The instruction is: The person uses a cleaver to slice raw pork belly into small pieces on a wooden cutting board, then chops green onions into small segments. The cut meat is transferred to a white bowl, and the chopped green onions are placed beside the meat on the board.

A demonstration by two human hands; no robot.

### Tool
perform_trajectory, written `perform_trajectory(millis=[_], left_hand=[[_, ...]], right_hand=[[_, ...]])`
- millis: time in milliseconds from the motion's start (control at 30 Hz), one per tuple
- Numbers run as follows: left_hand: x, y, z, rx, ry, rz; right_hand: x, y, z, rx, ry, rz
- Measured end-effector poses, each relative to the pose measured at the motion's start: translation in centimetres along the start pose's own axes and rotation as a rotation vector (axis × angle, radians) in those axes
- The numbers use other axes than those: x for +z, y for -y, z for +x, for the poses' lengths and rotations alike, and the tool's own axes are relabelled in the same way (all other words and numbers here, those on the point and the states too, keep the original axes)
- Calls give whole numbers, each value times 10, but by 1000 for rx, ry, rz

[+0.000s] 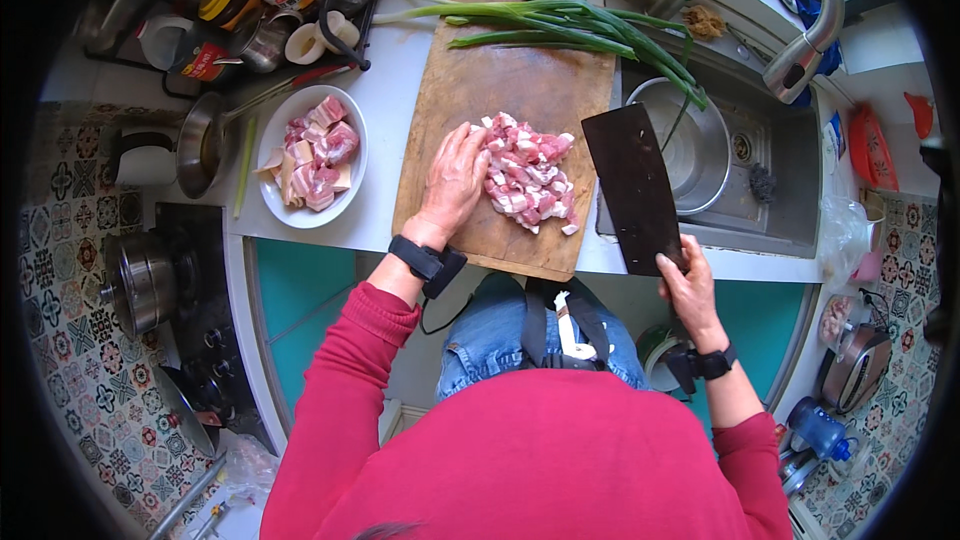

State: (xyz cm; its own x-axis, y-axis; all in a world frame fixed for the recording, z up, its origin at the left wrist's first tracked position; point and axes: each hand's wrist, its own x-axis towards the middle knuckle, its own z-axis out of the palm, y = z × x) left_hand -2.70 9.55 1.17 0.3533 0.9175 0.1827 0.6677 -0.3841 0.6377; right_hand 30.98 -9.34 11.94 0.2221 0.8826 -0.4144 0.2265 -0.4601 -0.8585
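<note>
My left hand [451, 181] lies with fingers together against the left side of a pile of diced raw pork [527, 172] on a wooden cutting board [510, 82]. My right hand [688, 281] grips the handle end of a dark, broad-bladed cleaver [632, 184], whose blade is right of the board, over the counter and sink edge. Long green onions [570, 19] lie across the far end of the board, their leaves hanging over the sink. Left of the board stands a white bowl [358, 165] with larger chunks of raw pork [319, 154].
Right of the board is a sink [795, 165] holding a metal basin [716, 187], under a faucet [814, 37]. A black rack [367, 7] with jars and bottles stands at the back left. A metal ladle [201, 142] and a stovetop [206, 277] with a pot [141, 285] are further left.
</note>
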Motion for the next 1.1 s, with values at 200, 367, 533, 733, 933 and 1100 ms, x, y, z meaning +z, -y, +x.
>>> perform_trajectory(millis=[200, 367, 533, 733, 933, 1100], left_hand=[[16, -45, -25, 90, 79, -70], [30, -79, -51, 110, 196, 83], [45, -69, -12, 36, -128, 260], [34, -48, 17, 144, -17, 156], [33, -49, 4, 171, -74, 73], [38, -51, 5, 135, -201, -3]], right_hand=[[17, -12, 25, 177, 58, 349], [22, -19, 34, 240, 115, 382], [37, -24, 48, 227, 239, 319], [62, -10, 72, 175, 342, 296], [81, -6, 80, 124, 416, 226], [103, 3, 84, 107, 456, 318]])
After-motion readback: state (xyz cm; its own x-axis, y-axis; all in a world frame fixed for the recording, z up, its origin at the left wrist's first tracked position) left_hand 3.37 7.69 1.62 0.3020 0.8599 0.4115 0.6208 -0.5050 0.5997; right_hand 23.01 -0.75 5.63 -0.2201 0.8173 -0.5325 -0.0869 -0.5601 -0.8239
